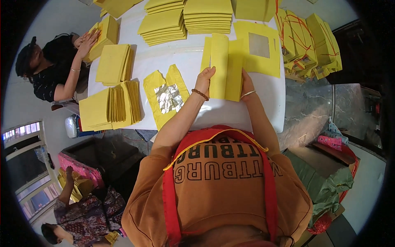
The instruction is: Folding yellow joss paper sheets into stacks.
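Observation:
Both of my hands are on a folded yellow paper sheet (219, 68) over the near right part of the table. My left hand (204, 81) grips its left edge, thumb on the front and the other fingers partly hidden. At the right edge, my right hand (247, 83) holds it from the side, its fingertips hidden behind the paper. Flat to the right lies a yellow sheet with a silver-grey rectangle (259, 45). Left of my left forearm, a notched yellow sheet (150, 84) carries crinkled silver foil (169, 98).
Stacks of folded yellow paper (207, 16) line the far side of the white table (193, 57); more stacks (117, 103) stand at its left. Red-tied yellow bundles (308, 39) are beyond the right edge. A co-worker's hands (87, 41) press a yellow stack; another person sits lower left.

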{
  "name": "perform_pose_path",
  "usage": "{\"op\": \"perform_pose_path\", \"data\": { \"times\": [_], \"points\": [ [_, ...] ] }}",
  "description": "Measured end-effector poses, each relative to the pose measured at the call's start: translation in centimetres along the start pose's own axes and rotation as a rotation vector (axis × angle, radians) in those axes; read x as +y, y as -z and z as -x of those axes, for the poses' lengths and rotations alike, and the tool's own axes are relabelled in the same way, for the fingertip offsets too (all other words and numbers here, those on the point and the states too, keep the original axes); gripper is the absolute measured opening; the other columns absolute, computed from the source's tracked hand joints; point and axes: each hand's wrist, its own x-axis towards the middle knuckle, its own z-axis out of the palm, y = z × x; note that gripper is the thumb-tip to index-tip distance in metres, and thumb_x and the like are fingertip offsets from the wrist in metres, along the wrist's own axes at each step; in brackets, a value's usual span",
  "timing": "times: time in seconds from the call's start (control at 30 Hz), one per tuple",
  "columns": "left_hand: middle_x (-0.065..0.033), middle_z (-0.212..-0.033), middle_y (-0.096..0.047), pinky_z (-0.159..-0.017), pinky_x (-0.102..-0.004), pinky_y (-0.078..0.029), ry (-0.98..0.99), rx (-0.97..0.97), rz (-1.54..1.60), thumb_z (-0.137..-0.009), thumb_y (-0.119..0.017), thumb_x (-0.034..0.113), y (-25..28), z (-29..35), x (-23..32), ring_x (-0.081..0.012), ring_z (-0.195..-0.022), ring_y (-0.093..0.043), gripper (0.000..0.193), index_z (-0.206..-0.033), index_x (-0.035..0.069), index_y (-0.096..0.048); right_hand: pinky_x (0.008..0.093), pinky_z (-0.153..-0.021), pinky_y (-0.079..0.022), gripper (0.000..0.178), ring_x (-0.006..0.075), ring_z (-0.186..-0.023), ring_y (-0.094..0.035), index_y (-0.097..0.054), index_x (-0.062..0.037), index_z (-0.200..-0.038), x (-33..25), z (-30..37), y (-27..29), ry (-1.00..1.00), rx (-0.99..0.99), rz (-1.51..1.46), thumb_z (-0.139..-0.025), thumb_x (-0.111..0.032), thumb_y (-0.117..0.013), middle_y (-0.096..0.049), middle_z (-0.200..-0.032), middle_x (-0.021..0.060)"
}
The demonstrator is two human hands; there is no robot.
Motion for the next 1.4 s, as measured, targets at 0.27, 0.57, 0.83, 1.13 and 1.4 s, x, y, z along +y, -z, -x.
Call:
{"op": "perform_pose_path", "data": {
  "times": [0.27, 0.57, 0.83, 1.13, 1.4],
  "points": [
    [-0.007, -0.084, -0.058, -0.064, -0.0279, -0.049, 0.069, -0.041, 0.043, -0.086, -0.046, 0.018, 0.5, 0.0, 0.1, -0.0152, -0.073, -0.057, 0.018, -0.09, 0.002, -0.052, 0.0334, -0.078, -0.045, 0.047, 0.0206, -0.092, -0.054, -0.049, -0.0058, -0.111, 0.2, 0.1, 0.8, 0.025, -0.047, -0.231, -0.086, -0.044, -0.039, -0.056, -0.104, 0.0076],
    [-0.0081, -0.083, -0.058, -0.064, -0.0292, -0.05, 0.045, -0.039, 0.027, -0.086, -0.046, 0.017, 0.7, -0.1, 0.0, -0.0154, -0.071, -0.057, 0.014, -0.085, 0.002, -0.049, 0.0338, -0.082, -0.044, 0.043, 0.0197, -0.098, -0.051, -0.044, -0.0089, -0.117, 0.3, 0.5, 1.0, 0.047, -0.115, -0.156, -0.086, -0.039, -0.043, -0.053, -0.11, 0.0061],
    [-0.0087, -0.081, -0.059, -0.063, -0.0277, -0.051, 0.076, -0.08, 0.151, -0.085, -0.045, 0.011, 0.1, 0.3, 0.7, -0.0158, -0.07, -0.059, 0.012, -0.086, 0.0, -0.05, 0.0318, -0.077, -0.047, 0.039, 0.0182, -0.092, -0.055, -0.047, -0.0081, -0.114, 0.7, -0.1, 1.7, -0.065, -0.157, -0.157, -0.085, -0.035, -0.045, -0.056, -0.105, 0.006],
    [-0.0124, -0.087, -0.06, -0.067, -0.0274, -0.051, 0.059, -0.159, 0.209, -0.084, -0.043, 0.01, 1.6, -0.5, 0.1, -0.0177, -0.076, -0.06, 0.018, -0.092, -0.004, -0.05, 0.0311, -0.076, -0.047, 0.043, 0.0174, -0.091, -0.056, -0.048, -0.0069, -0.112, 0.2, 0.5, 0.8, 0.023, -0.062, -0.108, -0.086, -0.04, -0.042, -0.056, -0.103, 0.0063],
    [-0.0077, -0.082, -0.059, -0.067, -0.0202, -0.05, 0.057, -0.13, 0.184, -0.084, -0.049, 0.004, 1.0, -0.3, -0.1, -0.0118, -0.072, -0.059, 0.007, -0.086, -0.001, -0.052, 0.0313, -0.08, -0.045, 0.045, 0.0178, -0.094, -0.054, -0.047, -0.008, -0.114, 0.3, 0.8, 0.4, 0.034, -0.079, -0.064, -0.085, -0.042, -0.042, -0.055, -0.106, 0.0057]
  ]
}}
